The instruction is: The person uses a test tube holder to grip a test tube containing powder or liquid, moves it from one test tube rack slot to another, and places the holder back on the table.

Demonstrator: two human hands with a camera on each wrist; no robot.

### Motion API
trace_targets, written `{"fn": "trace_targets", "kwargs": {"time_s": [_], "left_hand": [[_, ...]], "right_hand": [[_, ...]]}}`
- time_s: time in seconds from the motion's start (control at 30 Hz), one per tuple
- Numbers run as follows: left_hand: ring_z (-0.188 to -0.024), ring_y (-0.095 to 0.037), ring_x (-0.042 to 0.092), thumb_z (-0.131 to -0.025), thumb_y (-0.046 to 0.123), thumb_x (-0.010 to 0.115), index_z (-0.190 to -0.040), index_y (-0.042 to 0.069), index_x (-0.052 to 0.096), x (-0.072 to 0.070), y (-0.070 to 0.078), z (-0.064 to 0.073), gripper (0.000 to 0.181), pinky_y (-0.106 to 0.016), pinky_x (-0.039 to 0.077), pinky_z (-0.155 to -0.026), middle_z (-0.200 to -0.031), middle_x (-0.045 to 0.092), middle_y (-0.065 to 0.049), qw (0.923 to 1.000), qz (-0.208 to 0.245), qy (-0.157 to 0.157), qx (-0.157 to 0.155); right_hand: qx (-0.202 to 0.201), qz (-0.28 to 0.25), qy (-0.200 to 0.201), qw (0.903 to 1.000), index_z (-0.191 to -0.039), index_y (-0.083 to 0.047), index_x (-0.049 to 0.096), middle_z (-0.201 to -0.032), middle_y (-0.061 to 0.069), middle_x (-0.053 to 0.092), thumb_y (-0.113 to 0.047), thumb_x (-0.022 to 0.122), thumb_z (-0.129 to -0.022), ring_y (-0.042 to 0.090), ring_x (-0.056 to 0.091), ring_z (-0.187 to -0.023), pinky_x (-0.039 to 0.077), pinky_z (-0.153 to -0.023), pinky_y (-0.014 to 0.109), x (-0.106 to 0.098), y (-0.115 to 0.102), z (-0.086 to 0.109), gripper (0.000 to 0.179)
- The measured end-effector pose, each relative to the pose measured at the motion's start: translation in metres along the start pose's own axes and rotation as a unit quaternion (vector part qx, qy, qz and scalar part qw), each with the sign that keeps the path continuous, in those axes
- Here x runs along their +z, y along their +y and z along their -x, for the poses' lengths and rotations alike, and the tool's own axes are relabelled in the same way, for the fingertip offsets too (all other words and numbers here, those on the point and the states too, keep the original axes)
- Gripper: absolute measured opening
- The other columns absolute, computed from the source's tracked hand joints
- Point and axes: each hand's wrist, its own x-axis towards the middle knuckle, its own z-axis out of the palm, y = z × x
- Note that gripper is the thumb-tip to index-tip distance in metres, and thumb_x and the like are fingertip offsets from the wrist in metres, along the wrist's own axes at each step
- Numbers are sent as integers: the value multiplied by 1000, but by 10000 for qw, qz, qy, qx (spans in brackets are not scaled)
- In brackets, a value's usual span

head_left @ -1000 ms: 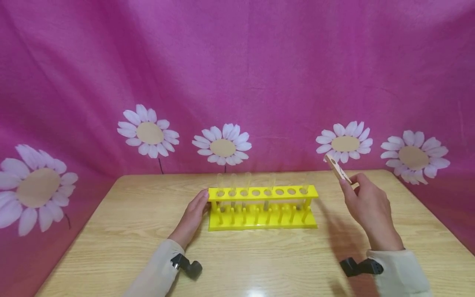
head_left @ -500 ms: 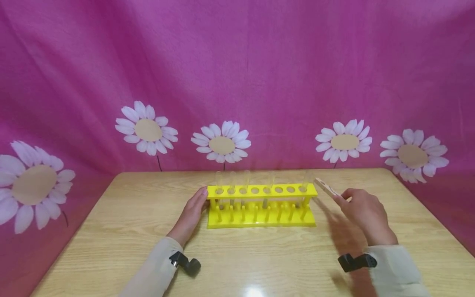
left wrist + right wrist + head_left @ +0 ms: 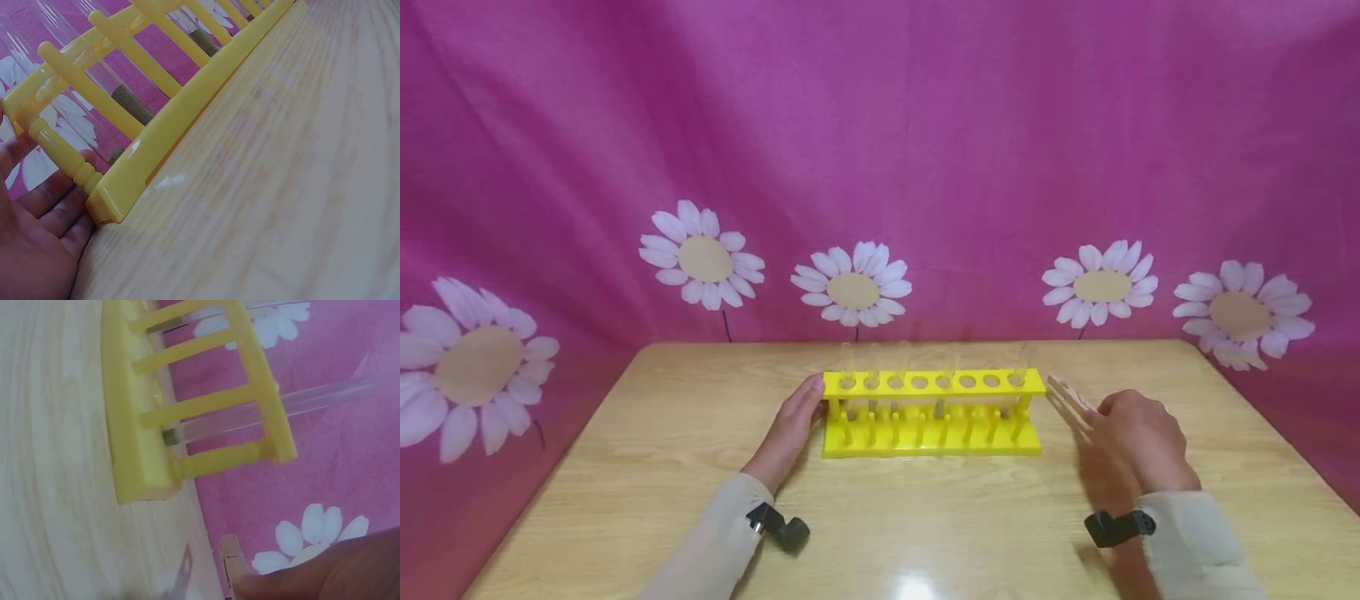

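A yellow test tube rack (image 3: 932, 446) stands upright on the table. Several clear test tubes sit in its holes, some with dark material at the bottom, such as this test tube (image 3: 128, 100) in the left wrist view. My left hand (image 3: 796, 414) holds the rack's left end, its fingers reaching behind the end post (image 3: 62, 153). To the right of the rack, my right hand (image 3: 1142, 433) pinches a wooden clothespin (image 3: 1071, 393). The clothespin's tip points toward the rack's right end without touching it. Nearest to it is the test tube (image 3: 219, 423) in the rightmost hole.
The wooden table (image 3: 880, 517) ends at a purple cloth (image 3: 970, 167) printed with white flowers, which hangs behind and at both sides. Some holes in the rack's top shelf (image 3: 967, 382) hold no tube.
My right hand has lowered and moved slightly left, bringing the clothespin from above the table's back edge down beside the rack's right end. My left hand has stayed at the rack.
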Motion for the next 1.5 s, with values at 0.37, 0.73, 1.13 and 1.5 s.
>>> {"fn": "trace_targets", "kwargs": {"time_s": [0.37, 0.73, 1.13, 1.5], "left_hand": [[-138, -25, 36, -99, 58, 37, -144, 10, 42, 3, -11, 8, 66, -43, 30, -115, -148, 41, -9, 10000, 53, 10, -45], [-136, -29, 38, -102, 51, 36, -146, 7, 38, 2, -12, 8, 63, -45, 31, -114, -149, 39, -14, 9999, 18, 133, -81], [-138, -24, 35, -99, 58, 35, -145, 11, 42, 1, -4, 4, 66, -43, 29, -116, -148, 40, -8, 10000, -36, -2, 9], [-138, -24, 35, -101, 47, 41, -145, 12, 42, 0, 3, 3, 55, -45, 27, -116, -148, 41, -7, 9994, 77, -229, 242]], "right_hand": [[127, 13, -285, 9995, -80, -4, 69, -66, 6, 55, -26, 63, -87, 26, 50, -63, 38, -48, 32, 16, 8, 3, 25], [160, 53, -129, 9998, -66, -2, 58, -64, 8, 49, -23, 69, -80, 25, 47, -59, 38, -48, 31, 22, 6, 2, 27], [130, 92, -113, 9998, -67, -2, 58, -63, 7, 52, -22, 73, -80, 23, 49, -58, 41, -48, 30, 19, 4, 0, 28], [129, 93, -338, 9993, -67, -4, 59, -61, 6, 53, -27, 71, -82, 22, 49, -57, 38, -48, 28, 14, 4, -1, 30]]}}
